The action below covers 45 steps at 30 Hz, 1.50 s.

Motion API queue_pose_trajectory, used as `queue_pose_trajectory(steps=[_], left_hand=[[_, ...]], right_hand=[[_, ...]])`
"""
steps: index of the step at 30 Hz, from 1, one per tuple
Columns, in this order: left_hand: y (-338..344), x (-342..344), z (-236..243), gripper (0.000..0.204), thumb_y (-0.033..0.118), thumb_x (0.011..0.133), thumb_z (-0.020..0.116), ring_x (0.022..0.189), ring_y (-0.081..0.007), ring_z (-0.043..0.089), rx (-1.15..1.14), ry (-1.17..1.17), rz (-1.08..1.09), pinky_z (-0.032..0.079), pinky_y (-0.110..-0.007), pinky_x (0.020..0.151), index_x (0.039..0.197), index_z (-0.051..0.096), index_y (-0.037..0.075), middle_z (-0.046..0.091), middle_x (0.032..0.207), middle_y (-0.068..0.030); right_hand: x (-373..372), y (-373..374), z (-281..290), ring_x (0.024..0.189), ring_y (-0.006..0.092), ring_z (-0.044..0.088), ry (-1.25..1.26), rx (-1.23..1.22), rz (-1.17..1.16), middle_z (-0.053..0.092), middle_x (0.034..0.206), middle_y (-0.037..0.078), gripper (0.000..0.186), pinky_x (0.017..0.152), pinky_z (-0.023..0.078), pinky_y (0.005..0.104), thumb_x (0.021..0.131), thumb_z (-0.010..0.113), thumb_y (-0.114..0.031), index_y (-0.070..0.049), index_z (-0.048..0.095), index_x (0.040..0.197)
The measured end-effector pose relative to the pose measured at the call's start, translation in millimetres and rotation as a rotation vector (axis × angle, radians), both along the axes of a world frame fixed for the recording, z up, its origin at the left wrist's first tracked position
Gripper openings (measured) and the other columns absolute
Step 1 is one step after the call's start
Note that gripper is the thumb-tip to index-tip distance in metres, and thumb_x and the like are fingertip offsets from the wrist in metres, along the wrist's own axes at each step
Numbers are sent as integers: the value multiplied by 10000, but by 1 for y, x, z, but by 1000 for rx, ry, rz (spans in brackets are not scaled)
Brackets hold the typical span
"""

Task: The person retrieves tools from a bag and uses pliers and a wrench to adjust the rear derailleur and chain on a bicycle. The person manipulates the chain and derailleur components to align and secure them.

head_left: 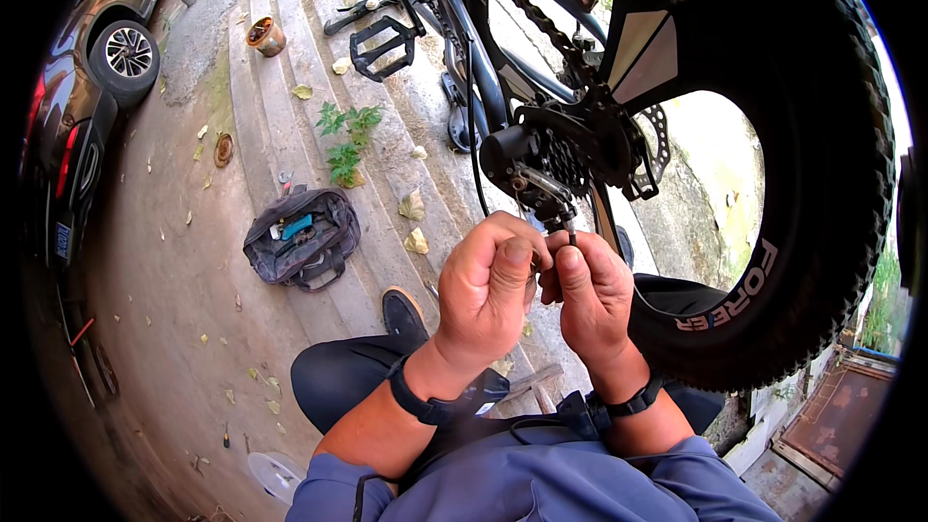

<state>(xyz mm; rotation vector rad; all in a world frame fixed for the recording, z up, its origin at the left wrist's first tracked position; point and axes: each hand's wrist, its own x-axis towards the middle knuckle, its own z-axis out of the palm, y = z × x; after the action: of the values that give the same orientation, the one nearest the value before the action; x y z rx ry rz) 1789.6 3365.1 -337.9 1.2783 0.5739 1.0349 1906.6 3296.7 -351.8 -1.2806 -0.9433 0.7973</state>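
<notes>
Just below the rear derailleur (pixel 536 179) of a bicycle, my two hands are close together. My right hand (pixel 597 304) is closed, its thumb and fingers pinching a thin black cable end (pixel 572 239) under the derailleur's metal fitting. Beside it my left hand (pixel 486 290) is closed too, thumb pressed to the fingers. Whatever it grips, if anything, is hidden. Above the hands are the sprocket cassette (pixel 565 159) and the chain (pixel 527 5). The fat rear tire (pixel 836 232) fills the right side, with a brake disc (pixel 654 150) by its hub.
A dark open tool bag (pixel 333 222) lies on the steps (pixel 372 164) at left, near a green plant (pixel 353 145). Farther off are a rusty bucket (pixel 266 36) and a parked car (pixel 82 126). A bicycle pedal (pixel 384 46) juts out ahead. My shoe (pixel 401 312) rests left of my hands.
</notes>
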Motion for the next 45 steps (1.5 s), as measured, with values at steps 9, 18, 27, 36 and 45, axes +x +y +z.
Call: queue_pose_trajectory(steps=[9,18,27,36,45], left_hand=[[-2,-1,0,184,154,1019,620,680,-213,622,418,196,135,515,-307,584,915,571,11,655,917,-125],[3,-13,7,192,180,983,670,701,-282,667,633,290,182,525,-350,573,914,581,24,689,1004,-150],[-7,-31,15,194,157,941,719,663,-262,643,646,484,312,519,-350,572,836,614,32,651,1051,-129],[-21,-39,-3,126,116,966,677,705,-258,620,488,382,196,522,-350,619,985,619,6,606,976,-132],[-21,-40,2,144,-35,871,734,746,-231,632,620,424,249,527,-329,641,980,643,-15,505,1063,-141]], right_hand=[[-1,-9,14,811,96,592,15,17,-150,655,923,60,213,735,490,248,977,631,-26,46,616,1177],[-1,-11,46,911,302,645,-798,218,-173,669,1046,128,448,734,536,368,752,659,138,-22,633,1170],[1,1,54,888,298,666,-884,203,-55,681,1018,136,342,737,550,369,741,658,86,-30,689,1061],[-17,-15,51,775,245,692,-432,-58,-12,693,931,156,188,691,545,322,894,663,5,38,664,1080],[-23,-15,57,756,249,700,-306,-240,0,719,891,149,170,679,543,339,970,662,-138,23,701,1011]])
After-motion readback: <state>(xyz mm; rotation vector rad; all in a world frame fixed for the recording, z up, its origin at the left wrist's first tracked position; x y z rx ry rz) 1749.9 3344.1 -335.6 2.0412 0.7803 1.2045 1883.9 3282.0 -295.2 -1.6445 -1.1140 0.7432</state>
